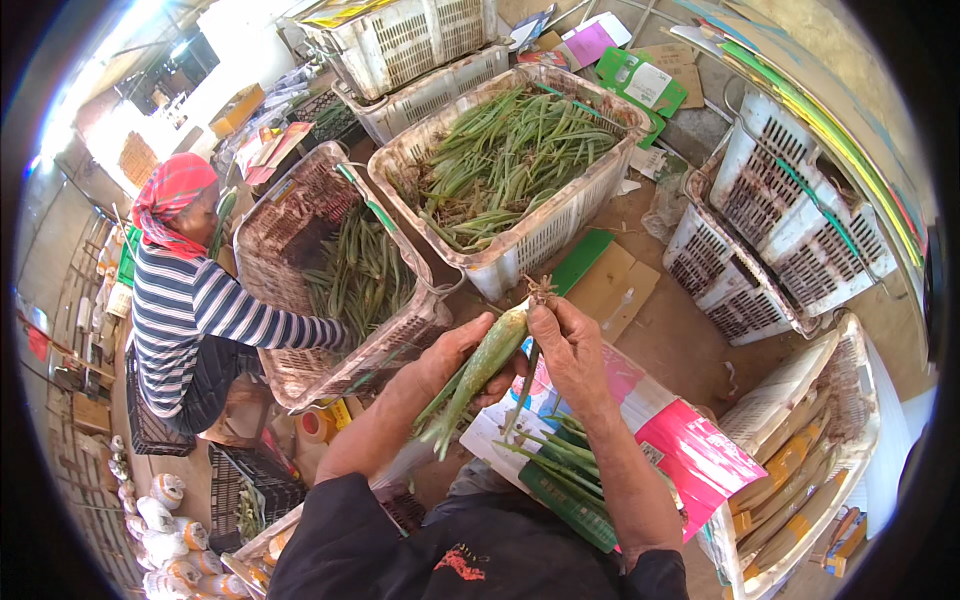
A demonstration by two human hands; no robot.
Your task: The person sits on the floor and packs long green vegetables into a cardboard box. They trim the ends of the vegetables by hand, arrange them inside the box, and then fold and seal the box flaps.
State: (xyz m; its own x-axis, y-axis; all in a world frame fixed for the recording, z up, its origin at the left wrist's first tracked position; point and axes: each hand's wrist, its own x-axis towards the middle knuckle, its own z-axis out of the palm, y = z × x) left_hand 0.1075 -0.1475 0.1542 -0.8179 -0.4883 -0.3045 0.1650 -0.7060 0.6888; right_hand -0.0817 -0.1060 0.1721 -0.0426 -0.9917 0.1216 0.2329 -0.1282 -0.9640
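Note:
My left hand is closed around a bundle of thick green plant stems, probably a leafy succulent with pale speckles, whose leaf ends point down towards me. At the root end, my right hand pinches the dry brown roots between thumb and fingers. A thin dark leaf hangs below the right hand. Under my right forearm, more green leaves lie on a pink and white printed cardboard sheet over my lap.
Ahead stands a large white plastic crate of green plants. At the left, a co-worker in a striped top reaches into another dirty crate. Stacked crates stand at the right; a crate with brown packets is lower right.

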